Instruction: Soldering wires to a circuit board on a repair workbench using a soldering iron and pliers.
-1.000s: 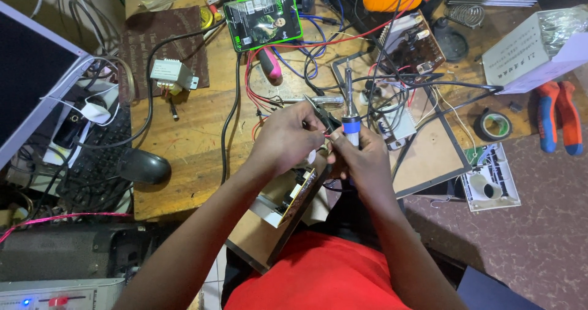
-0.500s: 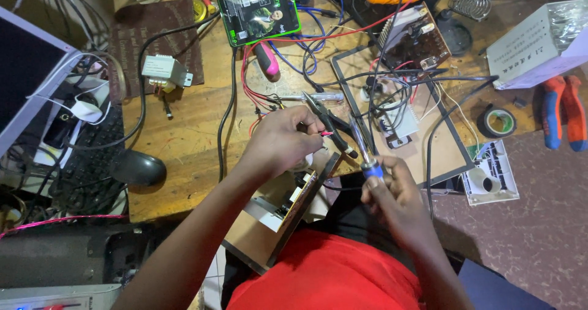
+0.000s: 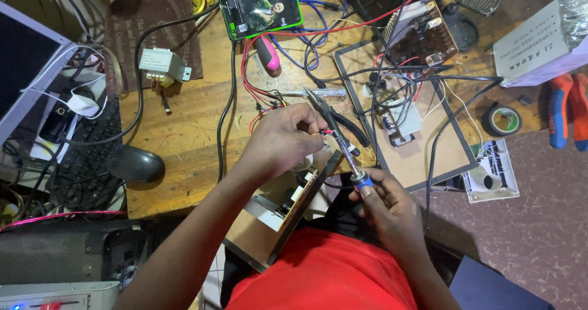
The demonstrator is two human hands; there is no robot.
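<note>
- While our left hand pinches a red wire over the board at the near table edge, our right hand grips the iron.
- Its tip sits close to our fingers: a slip could burn them.

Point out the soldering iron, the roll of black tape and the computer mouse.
soldering iron (image 3: 350,163): head view, on its metal shaft above the right hand's grip.
roll of black tape (image 3: 503,119): head view, on its outer ring.
computer mouse (image 3: 135,163): head view, on its black back.
</note>
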